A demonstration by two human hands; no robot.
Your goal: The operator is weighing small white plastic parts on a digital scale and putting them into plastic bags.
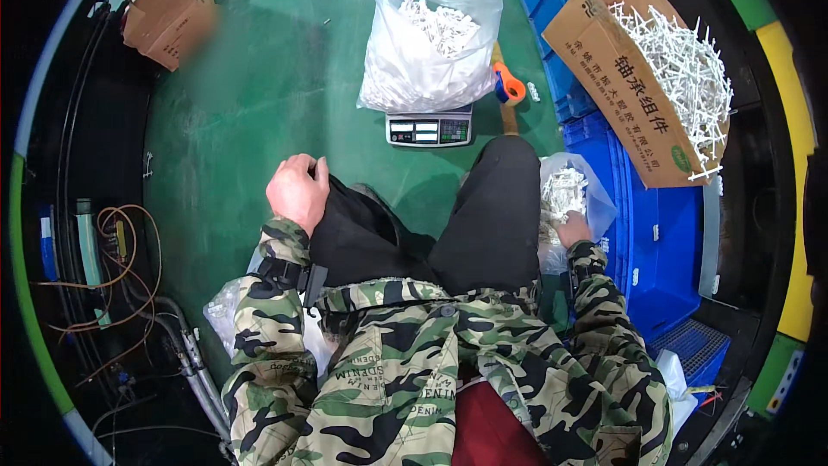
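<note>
My left hand [297,193] rests on my left knee, its fingers folded in and nothing showing in them. Low on my right side, my right hand [573,229] reaches into the mouth of a clear plastic bag [601,207] of small white plastic parts [565,192]. Its fingertips are hidden among the parts, so I cannot see what they grip. In front of my knees a larger clear bag [414,78], full of similar white pieces, sits open on a digital scale [429,130]. An orange and blue tape roll [509,85] lies on the floor beside that bag.
At the right, a tilted cardboard box [617,78] heaped with white branching parts [677,69] leans over blue plastic crates [660,250]. Another carton [171,15] stands far left. Hoses and cables [129,259] run along the left side. Green floor [250,95] spreads ahead.
</note>
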